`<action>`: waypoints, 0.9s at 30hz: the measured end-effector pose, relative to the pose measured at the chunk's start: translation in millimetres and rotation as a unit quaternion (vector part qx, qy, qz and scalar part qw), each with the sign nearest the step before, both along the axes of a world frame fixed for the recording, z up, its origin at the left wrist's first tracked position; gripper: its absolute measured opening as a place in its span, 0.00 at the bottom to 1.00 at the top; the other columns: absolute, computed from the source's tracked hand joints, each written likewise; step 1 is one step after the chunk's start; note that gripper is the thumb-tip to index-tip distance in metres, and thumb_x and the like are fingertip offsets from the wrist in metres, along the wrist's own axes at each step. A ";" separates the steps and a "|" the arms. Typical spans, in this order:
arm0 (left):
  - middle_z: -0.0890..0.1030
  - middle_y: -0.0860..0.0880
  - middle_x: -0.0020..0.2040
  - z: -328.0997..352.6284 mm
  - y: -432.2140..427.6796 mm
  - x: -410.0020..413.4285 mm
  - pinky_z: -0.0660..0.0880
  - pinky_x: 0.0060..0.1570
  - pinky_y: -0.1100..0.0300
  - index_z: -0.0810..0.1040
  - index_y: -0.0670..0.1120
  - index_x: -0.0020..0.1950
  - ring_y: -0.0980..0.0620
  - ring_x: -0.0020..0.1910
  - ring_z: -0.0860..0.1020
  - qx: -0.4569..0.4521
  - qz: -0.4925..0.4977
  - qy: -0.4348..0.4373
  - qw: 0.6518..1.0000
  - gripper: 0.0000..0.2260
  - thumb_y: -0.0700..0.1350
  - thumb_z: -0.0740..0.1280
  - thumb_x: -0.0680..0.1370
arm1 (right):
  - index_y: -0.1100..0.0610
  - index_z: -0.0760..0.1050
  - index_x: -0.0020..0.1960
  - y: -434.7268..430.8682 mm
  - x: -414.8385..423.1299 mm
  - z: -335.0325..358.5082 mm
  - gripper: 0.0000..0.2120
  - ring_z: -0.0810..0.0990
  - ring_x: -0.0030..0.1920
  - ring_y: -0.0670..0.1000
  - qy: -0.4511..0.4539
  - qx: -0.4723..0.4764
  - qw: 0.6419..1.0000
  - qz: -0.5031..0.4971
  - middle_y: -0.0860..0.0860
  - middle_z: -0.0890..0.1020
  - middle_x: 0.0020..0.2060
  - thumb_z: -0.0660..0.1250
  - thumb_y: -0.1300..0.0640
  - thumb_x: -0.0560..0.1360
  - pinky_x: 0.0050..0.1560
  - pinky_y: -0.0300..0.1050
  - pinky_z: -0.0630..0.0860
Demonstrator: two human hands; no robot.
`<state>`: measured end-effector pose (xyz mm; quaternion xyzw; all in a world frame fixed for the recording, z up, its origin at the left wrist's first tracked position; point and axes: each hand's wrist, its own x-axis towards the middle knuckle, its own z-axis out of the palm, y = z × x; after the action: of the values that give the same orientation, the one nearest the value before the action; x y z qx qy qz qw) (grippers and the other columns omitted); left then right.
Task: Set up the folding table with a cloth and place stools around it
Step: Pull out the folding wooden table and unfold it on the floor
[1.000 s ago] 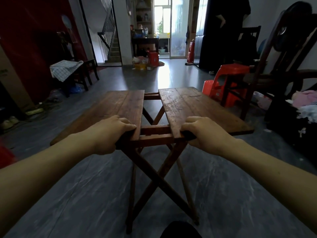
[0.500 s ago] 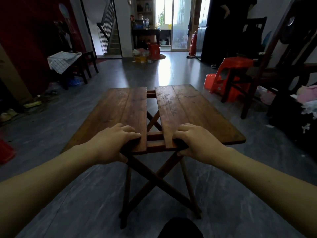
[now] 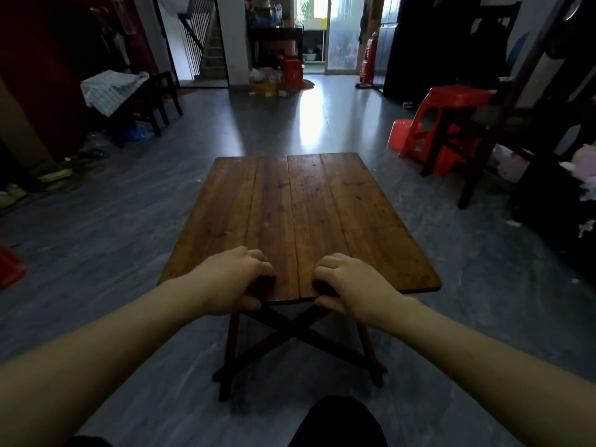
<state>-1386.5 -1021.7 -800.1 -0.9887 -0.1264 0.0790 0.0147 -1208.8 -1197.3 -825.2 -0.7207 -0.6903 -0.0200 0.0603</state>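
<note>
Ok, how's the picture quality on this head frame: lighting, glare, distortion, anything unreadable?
Head view: backlit by the bright glass door, which throws white glare on the glossy grey floor; both side edges sink into shadow, the right one almost black; the wide-angle lens stretches the forearms; the brown wooden folding table, left hand and right hand are sharp and readable.

The person is gripping the near edge of the folding table (image 3: 300, 221) with both hands, the left hand (image 3: 232, 279) and right hand (image 3: 351, 282) sitting either side of the centre seam, fingers curling over the top and thumbs tucking under the edge. The two wooden halves are lying flat and touching, with crossed legs standing on the grey floor (image 3: 129, 237). A red stool (image 3: 451, 124) is standing well apart at the right, and a checked cloth (image 3: 109, 88) is draping over a dark chair (image 3: 158, 95) at the far left.
</note>
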 end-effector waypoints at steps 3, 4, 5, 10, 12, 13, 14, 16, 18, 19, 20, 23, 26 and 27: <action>0.70 0.57 0.66 -1.6 -6.4 3.6 0.77 0.52 0.53 0.68 0.61 0.67 0.54 0.60 0.71 0.019 0.009 -0.012 1.000 0.29 0.60 0.73 0.68 | 0.52 0.72 0.67 3.5 -0.7 -4.1 0.24 0.70 0.63 0.50 -0.001 -0.003 1.000 -0.008 0.48 0.73 0.63 0.70 0.45 0.75 0.59 0.50 0.76; 0.71 0.57 0.65 -3.1 -8.6 4.9 0.77 0.50 0.54 0.68 0.61 0.66 0.54 0.58 0.71 0.028 0.015 -0.017 0.999 0.29 0.60 0.73 0.68 | 0.52 0.71 0.68 4.6 -1.1 -5.0 0.24 0.70 0.64 0.50 0.000 -0.002 1.000 -0.009 0.48 0.73 0.64 0.70 0.45 0.75 0.60 0.50 0.76; 0.72 0.56 0.64 -5.5 -11.3 5.2 0.77 0.48 0.54 0.68 0.60 0.66 0.53 0.56 0.71 0.039 0.021 -0.022 0.999 0.29 0.60 0.73 0.68 | 0.52 0.71 0.68 5.3 -1.8 -5.7 0.25 0.70 0.64 0.50 0.000 -0.001 1.000 -0.010 0.48 0.73 0.64 0.70 0.46 0.74 0.60 0.50 0.76; 0.72 0.53 0.65 -19.7 -23.8 2.9 0.75 0.45 0.55 0.65 0.58 0.67 0.49 0.56 0.71 0.092 0.032 -0.043 0.994 0.29 0.59 0.72 0.69 | 0.52 0.70 0.68 2.8 -4.8 -6.7 0.25 0.69 0.64 0.50 -0.002 0.012 1.000 -0.017 0.49 0.71 0.65 0.70 0.47 0.75 0.59 0.50 0.76; 0.71 0.52 0.67 -22.5 -25.7 -0.6 0.74 0.47 0.53 0.64 0.57 0.68 0.48 0.58 0.71 0.099 0.031 -0.047 0.994 0.30 0.59 0.72 0.70 | 0.52 0.70 0.69 1.4 -5.9 -5.9 0.25 0.70 0.64 0.51 -0.021 0.013 1.000 -0.014 0.49 0.71 0.65 0.70 0.47 0.75 0.60 0.49 0.74; 0.70 0.52 0.68 -22.9 -26.2 -2.2 0.74 0.48 0.53 0.64 0.57 0.68 0.47 0.59 0.70 0.100 0.030 -0.048 0.993 0.30 0.59 0.71 0.70 | 0.51 0.69 0.69 0.4 -6.4 -5.6 0.26 0.70 0.64 0.51 -0.034 0.012 0.999 -0.013 0.49 0.71 0.66 0.70 0.47 0.74 0.61 0.49 0.73; 0.70 0.52 0.68 -23.0 -27.0 -3.6 0.74 0.48 0.52 0.63 0.57 0.68 0.47 0.60 0.70 0.100 0.031 -0.049 0.993 0.29 0.58 0.71 0.71 | 0.51 0.68 0.70 -0.6 -6.5 -5.2 0.26 0.70 0.64 0.51 -0.048 0.009 0.999 -0.013 0.49 0.71 0.66 0.70 0.47 0.74 0.61 0.49 0.72; 0.70 0.52 0.69 -22.8 -30.1 -4.9 0.75 0.50 0.51 0.64 0.57 0.69 0.47 0.61 0.70 0.096 0.040 -0.054 0.993 0.28 0.56 0.71 0.72 | 0.49 0.67 0.71 -1.3 -6.4 -4.5 0.28 0.69 0.65 0.51 -0.069 0.001 0.998 -0.015 0.48 0.70 0.66 0.72 0.48 0.73 0.61 0.49 0.72; 0.70 0.51 0.68 -23.2 -33.9 -4.9 0.75 0.51 0.51 0.66 0.56 0.68 0.47 0.61 0.70 0.094 0.047 -0.060 0.993 0.25 0.52 0.70 0.73 | 0.48 0.68 0.70 0.0 -7.4 -3.1 0.28 0.70 0.63 0.51 -0.073 -0.001 0.997 -0.021 0.48 0.72 0.64 0.72 0.49 0.72 0.59 0.48 0.73; 0.71 0.51 0.68 -23.5 -34.7 -5.0 0.75 0.51 0.50 0.66 0.56 0.68 0.47 0.61 0.70 0.096 0.046 -0.060 0.992 0.24 0.51 0.69 0.74 | 0.48 0.69 0.69 1.0 -8.4 -2.4 0.28 0.71 0.61 0.50 -0.073 0.001 0.997 -0.025 0.47 0.73 0.63 0.73 0.49 0.72 0.58 0.47 0.74; 0.70 0.50 0.68 -23.7 -34.6 -5.6 0.75 0.51 0.50 0.66 0.55 0.68 0.46 0.61 0.70 0.101 0.044 -0.059 0.992 0.23 0.50 0.69 0.74 | 0.48 0.71 0.68 1.9 -9.7 -2.1 0.27 0.72 0.59 0.50 -0.074 0.004 0.997 -0.028 0.47 0.74 0.61 0.73 0.49 0.71 0.56 0.46 0.74; 0.69 0.50 0.69 -22.4 -29.9 -8.6 0.75 0.52 0.50 0.66 0.54 0.69 0.46 0.62 0.70 0.104 0.046 -0.057 0.992 0.23 0.47 0.67 0.76 | 0.48 0.72 0.68 5.5 -14.5 -5.9 0.25 0.72 0.59 0.50 -0.063 0.016 0.997 -0.037 0.47 0.75 0.60 0.72 0.51 0.72 0.55 0.46 0.74; 0.69 0.50 0.69 -22.3 -21.2 -12.0 0.75 0.54 0.49 0.66 0.53 0.69 0.46 0.64 0.69 0.103 0.063 -0.050 0.991 0.23 0.44 0.68 0.76 | 0.48 0.73 0.67 14.4 -23.5 -11.8 0.23 0.72 0.61 0.51 -0.047 0.038 0.997 -0.052 0.47 0.76 0.61 0.71 0.51 0.73 0.56 0.48 0.74; 0.68 0.50 0.70 -21.8 -17.2 -13.7 0.75 0.54 0.49 0.66 0.53 0.69 0.46 0.64 0.69 0.103 0.070 -0.048 0.991 0.23 0.43 0.68 0.75 | 0.48 0.73 0.67 19.6 -27.3 -13.0 0.22 0.72 0.61 0.51 -0.040 0.047 0.997 -0.056 0.47 0.76 0.61 0.70 0.51 0.74 0.56 0.48 0.74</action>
<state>-1400.2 -1038.9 -821.9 -0.9734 -0.2029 0.0190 0.1048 -1236.1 -1177.7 -838.3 -0.7531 -0.6492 -0.0849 0.0652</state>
